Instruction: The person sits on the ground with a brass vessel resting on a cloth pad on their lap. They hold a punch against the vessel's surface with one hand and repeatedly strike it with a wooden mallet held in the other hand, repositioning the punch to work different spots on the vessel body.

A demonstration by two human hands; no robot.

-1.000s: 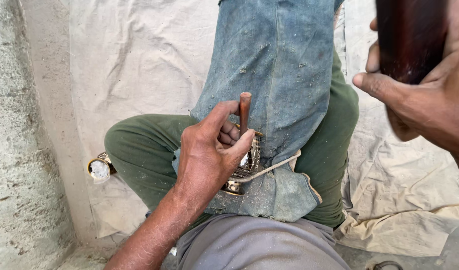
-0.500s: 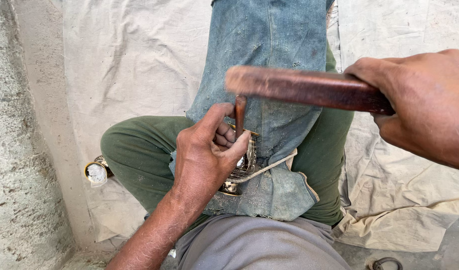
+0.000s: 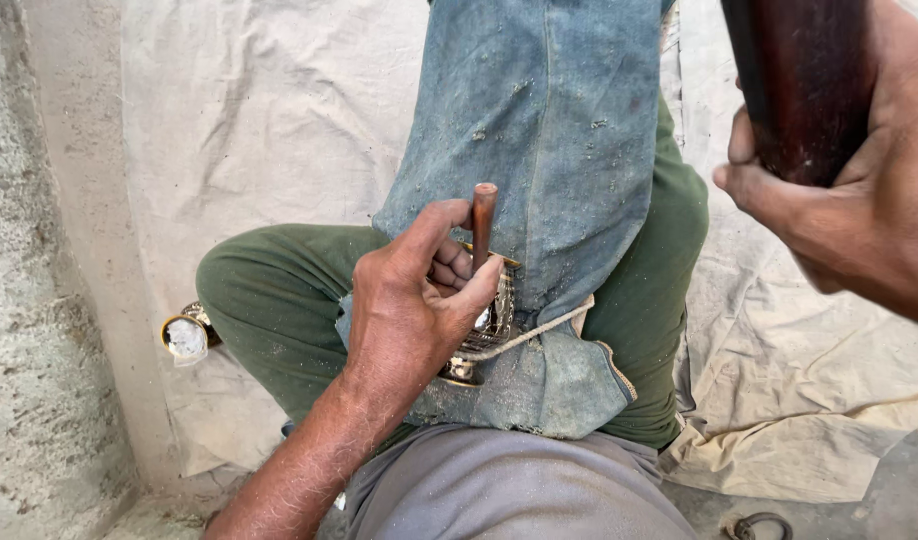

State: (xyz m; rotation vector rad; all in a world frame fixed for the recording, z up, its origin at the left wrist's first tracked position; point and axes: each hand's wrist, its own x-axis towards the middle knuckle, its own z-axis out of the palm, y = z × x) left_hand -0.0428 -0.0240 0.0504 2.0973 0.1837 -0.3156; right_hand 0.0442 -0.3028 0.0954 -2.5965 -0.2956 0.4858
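My left hand grips a thin reddish-brown metal punch, held upright with its tip on a shiny patterned metal piece. That piece rests on a worn blue denim cloth draped over my green-trousered leg and tied with a light cord. My right hand is raised at the top right, closed around a dark wooden mallet, well above the punch head. The mallet's upper end is cut off by the frame edge.
A pale canvas sheet covers the ground and wall behind. A rough concrete wall runs along the left. A small round shiny metal object lies beside my knee. A dark metal ring lies at the bottom right.
The right hand swung the mallet down onto the punch head half a second ago and has lifted it back up to the top right. The left hand and punch stayed in place.
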